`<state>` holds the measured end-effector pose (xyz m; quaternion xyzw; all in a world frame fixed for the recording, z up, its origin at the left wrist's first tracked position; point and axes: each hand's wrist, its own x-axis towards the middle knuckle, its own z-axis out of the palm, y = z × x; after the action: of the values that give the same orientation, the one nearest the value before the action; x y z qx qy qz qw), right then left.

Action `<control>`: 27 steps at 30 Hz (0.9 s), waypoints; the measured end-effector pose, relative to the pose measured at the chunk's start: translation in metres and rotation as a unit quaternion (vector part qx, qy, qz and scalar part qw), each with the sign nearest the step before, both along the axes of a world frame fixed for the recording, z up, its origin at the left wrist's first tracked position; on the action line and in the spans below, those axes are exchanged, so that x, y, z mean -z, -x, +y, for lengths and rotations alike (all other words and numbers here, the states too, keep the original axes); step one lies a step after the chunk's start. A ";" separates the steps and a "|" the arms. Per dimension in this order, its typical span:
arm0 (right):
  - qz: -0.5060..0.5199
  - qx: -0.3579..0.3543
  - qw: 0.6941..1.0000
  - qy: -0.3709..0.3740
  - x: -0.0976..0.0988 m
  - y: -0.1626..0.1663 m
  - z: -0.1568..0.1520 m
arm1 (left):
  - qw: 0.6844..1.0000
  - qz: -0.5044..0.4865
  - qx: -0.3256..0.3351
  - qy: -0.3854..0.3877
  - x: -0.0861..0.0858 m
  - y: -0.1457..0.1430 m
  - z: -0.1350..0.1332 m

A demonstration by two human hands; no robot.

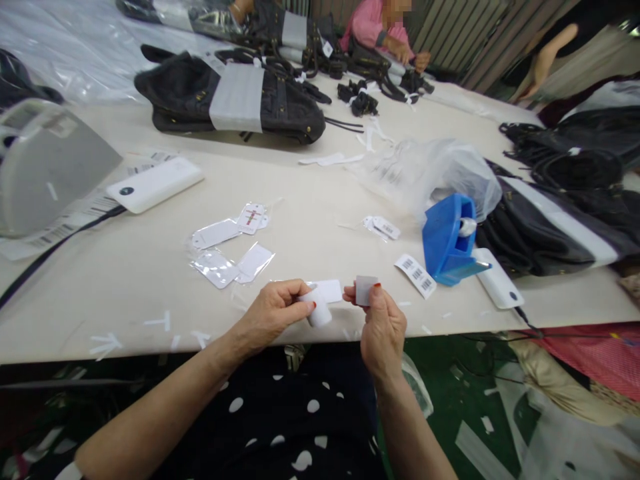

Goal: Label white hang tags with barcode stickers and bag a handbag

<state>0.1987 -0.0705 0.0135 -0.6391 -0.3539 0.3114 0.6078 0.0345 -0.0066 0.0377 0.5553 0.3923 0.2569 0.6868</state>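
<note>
My left hand (267, 313) is closed, pinching a curled white paper strip (319, 311) between thumb and fingers. Between the thumb and fingers of my right hand (384, 333) is a small grey square piece (366, 291), held up above the table's front edge. Just behind the strip lies a white card (330, 291). Left of my hands are white hang tags in clear sleeves (216, 235) and a tag with red print (251, 218). To the right lies a barcode label sheet (416, 275), beside a blue tape dispenser (447, 243).
White power banks (156, 185) with black cables lie on both sides. A black handbag (195, 100) wrapped in a pale band lies at the back. Clear plastic (425, 170) and more black bags (540, 227) are on the right. A co-worker in a pink sleeve (369, 25) handles bags across the table.
</note>
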 end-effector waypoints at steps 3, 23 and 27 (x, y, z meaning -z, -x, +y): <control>-0.160 0.019 0.983 -0.088 0.003 -0.012 0.000 | 0.999 -0.019 -0.036 0.006 0.000 -0.003 0.010; -0.536 -0.085 0.798 -0.263 -0.010 -0.035 0.001 | 0.979 0.122 0.032 -0.158 -0.020 -0.019 0.014; -0.527 -0.096 0.800 -0.272 -0.011 -0.032 0.003 | 0.990 -0.015 0.094 0.100 -0.025 -0.021 0.007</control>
<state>0.2304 -0.0673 0.0243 -0.4759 -0.7494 -0.1251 0.4431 0.0552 0.0004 0.0629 0.5144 0.3515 0.1587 0.7660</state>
